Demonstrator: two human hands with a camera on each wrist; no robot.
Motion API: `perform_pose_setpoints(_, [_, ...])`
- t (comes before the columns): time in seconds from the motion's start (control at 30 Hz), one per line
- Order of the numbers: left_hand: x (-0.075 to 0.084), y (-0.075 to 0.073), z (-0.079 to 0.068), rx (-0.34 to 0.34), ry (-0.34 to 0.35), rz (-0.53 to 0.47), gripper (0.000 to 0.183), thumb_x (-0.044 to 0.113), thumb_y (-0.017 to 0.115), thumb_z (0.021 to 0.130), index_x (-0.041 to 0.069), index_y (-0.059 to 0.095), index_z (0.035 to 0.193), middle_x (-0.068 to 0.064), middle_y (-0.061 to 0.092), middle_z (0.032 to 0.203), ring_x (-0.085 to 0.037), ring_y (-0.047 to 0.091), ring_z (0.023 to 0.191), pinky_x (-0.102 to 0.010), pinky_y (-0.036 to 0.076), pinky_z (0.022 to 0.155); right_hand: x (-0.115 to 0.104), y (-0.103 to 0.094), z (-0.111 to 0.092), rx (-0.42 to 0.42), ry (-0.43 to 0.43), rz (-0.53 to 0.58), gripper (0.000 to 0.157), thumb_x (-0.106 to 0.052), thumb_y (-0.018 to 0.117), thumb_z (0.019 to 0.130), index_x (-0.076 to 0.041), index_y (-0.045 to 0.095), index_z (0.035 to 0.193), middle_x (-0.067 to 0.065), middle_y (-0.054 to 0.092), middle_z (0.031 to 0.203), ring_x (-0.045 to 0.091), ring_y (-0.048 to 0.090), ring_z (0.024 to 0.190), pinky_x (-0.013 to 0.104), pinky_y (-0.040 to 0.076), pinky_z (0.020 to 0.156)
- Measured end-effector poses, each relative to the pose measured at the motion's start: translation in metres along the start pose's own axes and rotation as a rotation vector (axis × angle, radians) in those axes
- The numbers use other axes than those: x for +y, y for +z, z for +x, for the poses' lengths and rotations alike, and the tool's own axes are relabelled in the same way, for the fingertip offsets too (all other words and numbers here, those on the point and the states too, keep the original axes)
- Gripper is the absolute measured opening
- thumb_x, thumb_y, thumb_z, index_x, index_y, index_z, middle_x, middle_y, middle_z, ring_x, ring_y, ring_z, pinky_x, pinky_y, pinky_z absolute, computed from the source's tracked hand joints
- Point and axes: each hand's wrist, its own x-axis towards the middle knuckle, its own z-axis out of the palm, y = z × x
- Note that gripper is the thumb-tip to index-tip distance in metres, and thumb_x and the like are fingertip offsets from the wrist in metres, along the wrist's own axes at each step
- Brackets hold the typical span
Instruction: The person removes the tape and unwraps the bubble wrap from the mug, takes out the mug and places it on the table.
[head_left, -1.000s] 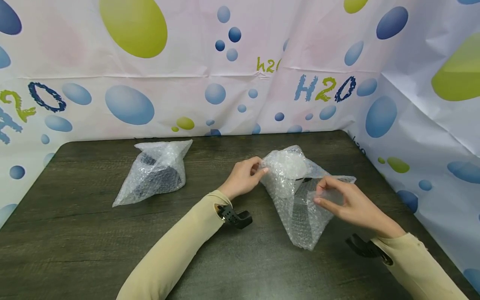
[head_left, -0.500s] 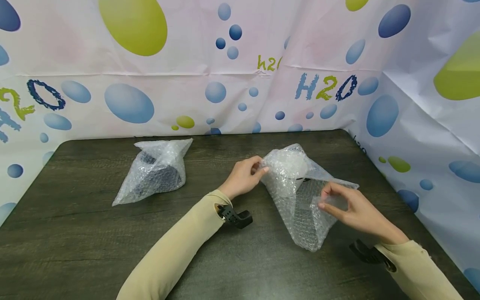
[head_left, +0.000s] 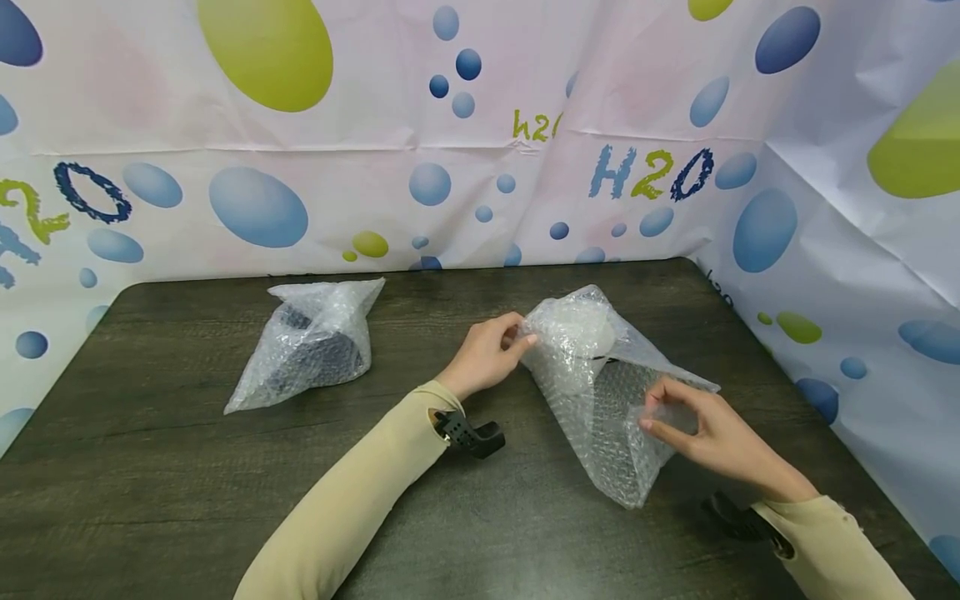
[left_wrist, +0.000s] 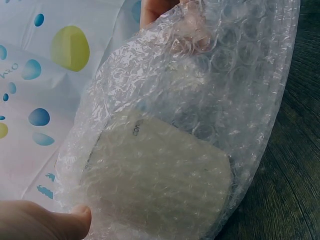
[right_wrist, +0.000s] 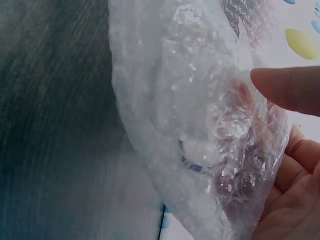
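A sheet of bubble wrap lies partly folded over a pale, flat-looking item on the right of the table. My left hand pinches the wrap's left edge between thumb and fingers. With thumb and forefinger, my right hand pinches a flap of the same wrap at its near right side. Through the film in the left wrist view, the pale item shows rounded corners and small dark print; the thumb presses at the lower left. In the right wrist view the flap hangs between thumb and fingers.
On the left of the dark wood-grain table rests another bubble-wrapped bundle with something dark inside. A printed sheet with blue and green bubbles hangs behind the table and along its right side. Both wrists wear black bands.
My right hand has moved a little right and towards me, drawing the flap of bubble wrap with it and spreading it wider. The left hand keeps its place.
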Motion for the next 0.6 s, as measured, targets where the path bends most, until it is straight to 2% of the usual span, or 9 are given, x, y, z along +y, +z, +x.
perform_pose_setpoints(0.13, [0.001, 0.000, 0.000, 0.000, -0.002, 0.001, 0.035, 0.028, 0.053, 0.100, 0.006, 0.055, 0.127, -0.015, 0.062, 0.121, -0.027, 0.060, 0.112, -0.042, 0.050, 0.092, 0.002, 0.001, -0.003, -0.004, 0.012, -0.012, 0.022, -0.005, 0.070, 0.086, -0.021, 0.056, 0.091, -0.013, 0.057, 0.088, 0.003, 0.055, 0.078, 0.023, 0.047, 0.070])
perform_pose_setpoints(0.4, [-0.002, 0.001, 0.000, 0.005, 0.012, 0.008, 0.035, 0.027, 0.053, 0.100, 0.006, 0.055, 0.127, -0.015, 0.063, 0.119, -0.027, 0.060, 0.111, -0.042, 0.050, 0.091, 0.000, 0.002, -0.002, -0.029, -0.034, -0.001, 0.024, -0.004, 0.069, 0.086, -0.021, 0.055, 0.093, -0.013, 0.057, 0.086, 0.002, 0.055, 0.071, 0.024, 0.047, 0.065])
perform_pose_setpoints(0.6, [-0.001, 0.001, 0.000, 0.004, 0.014, 0.004, 0.035, 0.027, 0.053, 0.100, 0.005, 0.055, 0.127, -0.015, 0.062, 0.120, -0.027, 0.060, 0.111, -0.042, 0.050, 0.092, -0.008, -0.001, -0.001, -0.022, -0.064, -0.015, 0.027, -0.004, 0.071, 0.085, -0.024, 0.058, 0.097, -0.013, 0.060, 0.094, 0.002, 0.059, 0.083, 0.024, 0.050, 0.073])
